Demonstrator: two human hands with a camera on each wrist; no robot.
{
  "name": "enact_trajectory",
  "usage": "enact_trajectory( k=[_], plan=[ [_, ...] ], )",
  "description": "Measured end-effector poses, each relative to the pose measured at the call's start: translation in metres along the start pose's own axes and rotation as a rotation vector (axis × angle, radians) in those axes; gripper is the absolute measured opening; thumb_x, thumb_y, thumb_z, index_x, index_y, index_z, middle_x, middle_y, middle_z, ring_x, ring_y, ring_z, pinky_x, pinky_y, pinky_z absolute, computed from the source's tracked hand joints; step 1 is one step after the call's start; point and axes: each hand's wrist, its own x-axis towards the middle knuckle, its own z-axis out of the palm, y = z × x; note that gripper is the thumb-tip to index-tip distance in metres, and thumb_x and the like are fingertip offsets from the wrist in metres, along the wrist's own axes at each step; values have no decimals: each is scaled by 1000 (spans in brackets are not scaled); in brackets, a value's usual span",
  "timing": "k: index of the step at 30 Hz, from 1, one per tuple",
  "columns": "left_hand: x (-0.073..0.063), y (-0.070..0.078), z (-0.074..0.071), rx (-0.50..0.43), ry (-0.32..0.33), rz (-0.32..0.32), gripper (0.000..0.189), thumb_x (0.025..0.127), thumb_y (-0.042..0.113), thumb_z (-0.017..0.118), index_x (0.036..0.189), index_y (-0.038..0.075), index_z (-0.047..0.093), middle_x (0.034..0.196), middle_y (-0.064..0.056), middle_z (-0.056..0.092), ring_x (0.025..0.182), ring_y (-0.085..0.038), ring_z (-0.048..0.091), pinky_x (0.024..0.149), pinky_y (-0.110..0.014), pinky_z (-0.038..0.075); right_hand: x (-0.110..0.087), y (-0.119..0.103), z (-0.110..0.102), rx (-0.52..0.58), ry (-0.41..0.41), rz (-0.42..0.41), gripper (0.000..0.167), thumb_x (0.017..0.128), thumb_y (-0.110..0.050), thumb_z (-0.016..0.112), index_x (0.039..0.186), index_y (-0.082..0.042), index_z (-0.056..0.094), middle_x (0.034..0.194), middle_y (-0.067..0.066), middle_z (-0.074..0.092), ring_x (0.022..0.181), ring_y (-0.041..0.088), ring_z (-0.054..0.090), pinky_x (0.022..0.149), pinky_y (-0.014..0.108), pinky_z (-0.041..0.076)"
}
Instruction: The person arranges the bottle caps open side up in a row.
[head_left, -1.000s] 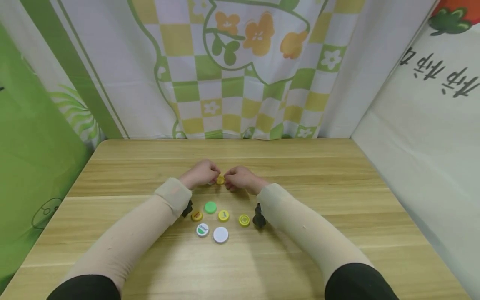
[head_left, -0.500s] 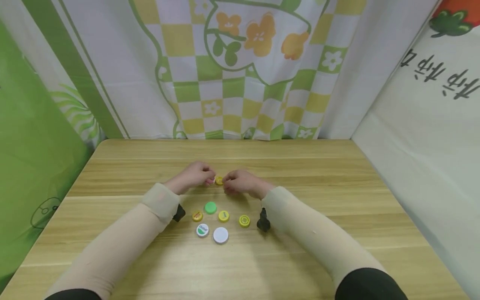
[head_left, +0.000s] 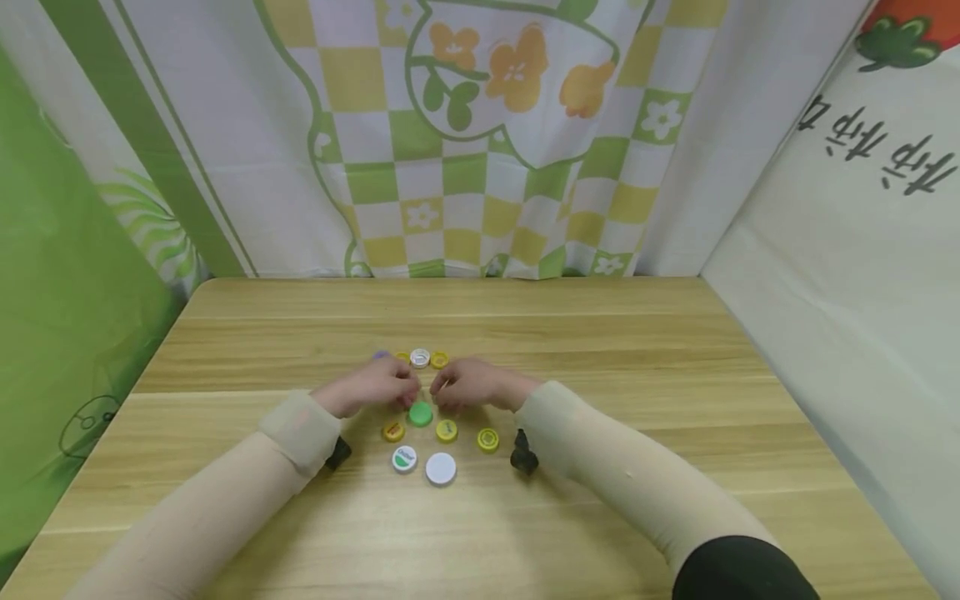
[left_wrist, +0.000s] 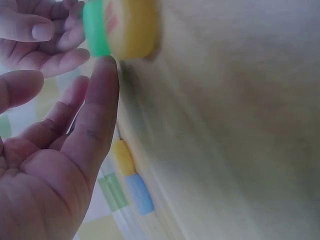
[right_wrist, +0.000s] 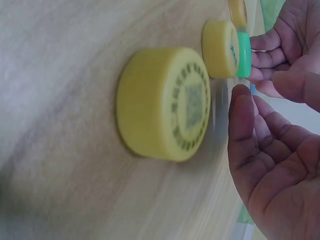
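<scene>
We seem to be in a small, cloth-walled nook indoors: a flowered, checked curtain [head_left: 480,179] hangs along the far edge of the wood-grain counter [head_left: 600,333], a green cloth [head_left: 75,250] closes the left side, and a white cloth [head_left: 840,258] with black characters [head_left: 918,162] closes the right. Whether it is a home or a studio, we cannot tell.

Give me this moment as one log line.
left hand: by green cap, gripping nothing | right hand: by green cap, gripping nothing | row of caps: beyond hands, on table
</scene>
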Motion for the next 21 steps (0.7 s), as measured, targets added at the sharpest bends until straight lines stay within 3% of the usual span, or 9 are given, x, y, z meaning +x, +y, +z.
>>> enact_trajectory(
  k=[11,16,21],
  plan=[
    [-7,-4,6,-22,-24,-19,18,97,3,58,106,-10,66,93,-12,68,84,-20,66,78,-33,60,3,-5,9,-151,-29,1,28,90,-10,73,118,-4,70,95,1,69,82,14,63,76,27,52],
    [-8,-4,7,-6,-38,-18,21,96,2,57,110,-11,67,92,-12,68,82,-18,65,76,-31,59,4,-8,13,-238,-2,-23,27,84,-10,81,110,-7,72,88,-2,66,77,11,57,70,23,47],
    [-7,-6,6,-27,-38,-24,22,98,3,56,110,-11,68,92,-11,69,81,-16,64,76,-30,58,6,-11,16,-250,9,-13,22,84,-9,82,102,-10,70,83,-1,64,73,12,55,65,22,44]
  ],
)
